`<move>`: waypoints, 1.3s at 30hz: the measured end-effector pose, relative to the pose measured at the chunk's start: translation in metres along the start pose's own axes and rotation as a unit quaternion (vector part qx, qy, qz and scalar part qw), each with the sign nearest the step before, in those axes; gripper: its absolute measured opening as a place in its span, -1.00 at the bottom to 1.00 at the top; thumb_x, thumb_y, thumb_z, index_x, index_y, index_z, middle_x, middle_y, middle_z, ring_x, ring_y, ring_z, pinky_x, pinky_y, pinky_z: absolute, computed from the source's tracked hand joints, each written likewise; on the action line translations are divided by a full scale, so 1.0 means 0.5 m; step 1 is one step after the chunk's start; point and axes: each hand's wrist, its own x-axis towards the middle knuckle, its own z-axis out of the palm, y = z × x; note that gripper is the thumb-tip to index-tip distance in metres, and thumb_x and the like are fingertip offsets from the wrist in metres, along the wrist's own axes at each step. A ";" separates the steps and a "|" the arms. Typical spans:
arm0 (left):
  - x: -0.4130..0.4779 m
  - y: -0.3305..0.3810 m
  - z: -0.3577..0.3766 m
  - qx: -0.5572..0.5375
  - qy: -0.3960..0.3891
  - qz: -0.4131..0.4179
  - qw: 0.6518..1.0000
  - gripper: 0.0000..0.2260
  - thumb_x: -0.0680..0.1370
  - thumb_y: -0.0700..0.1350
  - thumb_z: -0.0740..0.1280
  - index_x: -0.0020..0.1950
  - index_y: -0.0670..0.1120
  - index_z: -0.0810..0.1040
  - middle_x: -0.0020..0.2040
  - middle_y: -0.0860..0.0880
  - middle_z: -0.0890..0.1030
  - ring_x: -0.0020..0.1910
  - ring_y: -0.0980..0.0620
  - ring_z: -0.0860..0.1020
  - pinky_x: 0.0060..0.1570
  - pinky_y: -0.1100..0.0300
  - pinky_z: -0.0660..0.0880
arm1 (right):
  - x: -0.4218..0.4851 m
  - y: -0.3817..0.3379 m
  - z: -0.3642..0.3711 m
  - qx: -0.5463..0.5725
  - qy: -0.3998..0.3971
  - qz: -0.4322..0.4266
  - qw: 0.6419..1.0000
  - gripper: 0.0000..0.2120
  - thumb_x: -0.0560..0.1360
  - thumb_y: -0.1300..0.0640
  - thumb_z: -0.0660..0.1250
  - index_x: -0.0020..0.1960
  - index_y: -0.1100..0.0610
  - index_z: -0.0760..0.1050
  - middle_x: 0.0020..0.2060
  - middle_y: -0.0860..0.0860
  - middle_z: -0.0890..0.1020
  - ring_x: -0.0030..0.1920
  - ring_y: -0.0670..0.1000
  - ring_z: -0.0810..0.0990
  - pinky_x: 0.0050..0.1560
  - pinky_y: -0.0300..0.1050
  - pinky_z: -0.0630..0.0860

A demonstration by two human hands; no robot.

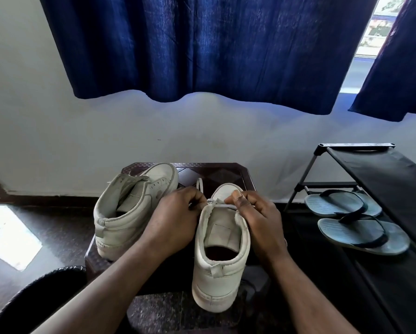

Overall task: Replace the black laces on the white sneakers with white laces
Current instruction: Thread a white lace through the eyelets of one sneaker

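Note:
Two white sneakers stand on a small dark table (226, 172). The nearer sneaker (220, 256) points away from me with its heel toward the camera, and a white lace (217, 204) crosses its top eyelets. My left hand (175, 220) pinches the lace at the sneaker's left side. My right hand (257, 218) pinches the lace at the right side, thumb on top. A loop of the white lace (199, 184) sticks up behind my left hand. The second sneaker (132, 203) sits to the left, unlaced as far as I can see. No black lace is visible.
A black shoe rack (380, 169) stands to the right, with a pair of blue flip-flops (356, 220) on its lower shelf. A dark round stool edge (45, 285) is at the lower left. Blue curtains (202, 44) hang on the wall behind.

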 end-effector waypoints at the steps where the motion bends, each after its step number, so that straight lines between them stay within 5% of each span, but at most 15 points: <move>1: 0.000 -0.003 -0.004 0.063 -0.004 0.010 0.998 -0.91 0.59 -0.11 0.38 -0.09 0.04 0.63 -0.08 0.14 0.64 -0.08 0.10 0.60 -0.09 0.17 0.51 | 0.000 0.000 0.001 0.002 0.001 0.000 1.000 -0.69 0.53 -0.11 0.34 -0.16 0.09 0.72 -0.18 -0.05 0.75 -0.10 -0.10 0.69 -0.10 -0.31 0.50; 4: -0.013 -0.011 -0.011 0.251 -0.043 0.017 0.967 -0.86 0.64 -0.08 0.23 -0.02 0.02 0.58 0.03 0.05 0.60 -0.02 -0.04 0.62 -0.13 0.10 0.50 | -0.001 -0.002 0.001 0.002 0.003 0.005 1.000 -0.67 0.53 -0.13 0.33 -0.16 0.08 0.72 -0.17 -0.06 0.74 -0.09 -0.10 0.69 -0.10 -0.31 0.51; 6: -0.020 -0.014 -0.010 0.258 -0.035 0.018 0.965 -0.87 0.65 -0.06 0.22 -0.02 0.02 0.55 0.02 0.04 0.61 -0.03 -0.06 0.63 -0.17 0.10 0.46 | -0.001 -0.002 0.001 0.001 0.005 0.009 1.000 -0.68 0.53 -0.13 0.33 -0.16 0.07 0.72 -0.17 -0.06 0.74 -0.08 -0.09 0.69 -0.08 -0.29 0.52; 9: -0.011 -0.007 -0.012 0.121 0.032 0.011 0.992 -0.95 0.62 -0.06 0.35 -0.02 0.09 0.56 -0.08 0.14 0.65 -0.10 0.11 0.60 -0.12 0.14 0.51 | 0.000 -0.005 0.003 0.005 0.008 0.006 1.000 -0.68 0.52 -0.11 0.33 -0.17 0.09 0.72 -0.17 -0.06 0.75 -0.11 -0.11 0.69 -0.11 -0.32 0.51; 12: -0.001 0.000 -0.013 -0.041 0.010 -0.016 0.999 -0.90 0.60 -0.12 0.40 -0.09 0.07 0.62 -0.17 0.17 0.68 -0.14 0.20 0.61 -0.15 0.33 0.47 | -0.001 -0.005 0.004 -0.001 0.011 0.002 1.000 -0.68 0.52 -0.11 0.33 -0.18 0.09 0.71 -0.20 -0.07 0.74 -0.12 -0.11 0.69 -0.12 -0.31 0.51; 17: 0.000 0.005 0.003 -0.076 -0.020 -0.041 0.996 -0.88 0.60 -0.12 0.41 -0.13 0.01 0.64 -0.20 0.15 0.67 -0.24 0.30 0.55 -0.21 0.38 0.40 | 0.000 0.000 0.001 -0.010 0.007 0.003 1.000 -0.68 0.54 -0.12 0.32 -0.16 0.06 0.72 -0.18 -0.05 0.75 -0.09 -0.06 0.70 -0.07 -0.16 0.55; 23: -0.006 -0.020 -0.005 0.241 -0.044 -0.010 0.970 -0.89 0.64 -0.06 0.25 -0.03 0.00 0.56 0.02 0.01 0.57 -0.03 -0.06 0.58 -0.05 0.03 0.54 | 0.002 -0.003 0.004 -0.008 0.008 0.008 1.000 -0.67 0.53 -0.13 0.32 -0.17 0.07 0.72 -0.18 -0.06 0.75 -0.10 -0.06 0.70 -0.05 -0.09 0.56; 29: 0.008 -0.002 -0.011 -0.042 0.008 -0.028 0.999 -0.90 0.60 -0.06 0.41 -0.11 0.06 0.61 -0.19 0.14 0.67 -0.20 0.20 0.58 -0.16 0.25 0.47 | 0.004 -0.003 0.005 -0.011 0.009 0.010 1.000 -0.66 0.53 -0.14 0.31 -0.18 0.06 0.72 -0.18 -0.07 0.75 -0.10 -0.06 0.71 -0.03 -0.05 0.58; 34: -0.001 0.010 0.002 -0.089 -0.027 -0.054 0.994 -0.88 0.61 -0.06 0.42 -0.13 0.02 0.64 -0.18 0.12 0.67 -0.26 0.30 0.54 -0.21 0.34 0.42 | 0.006 0.006 0.004 -0.015 0.007 0.010 1.000 -0.68 0.55 -0.15 0.32 -0.18 0.03 0.72 -0.15 -0.05 0.75 -0.05 -0.03 0.72 0.04 0.06 0.61; 39: -0.004 -0.008 -0.007 0.242 -0.034 -0.016 0.970 -0.90 0.63 -0.07 0.28 0.01 0.00 0.60 0.03 0.01 0.54 -0.04 -0.07 0.59 -0.05 0.02 0.55 | 0.004 0.004 0.003 -0.007 0.005 0.012 1.000 -0.67 0.54 -0.14 0.32 -0.18 0.05 0.72 -0.16 -0.06 0.76 -0.07 -0.06 0.71 -0.02 -0.09 0.56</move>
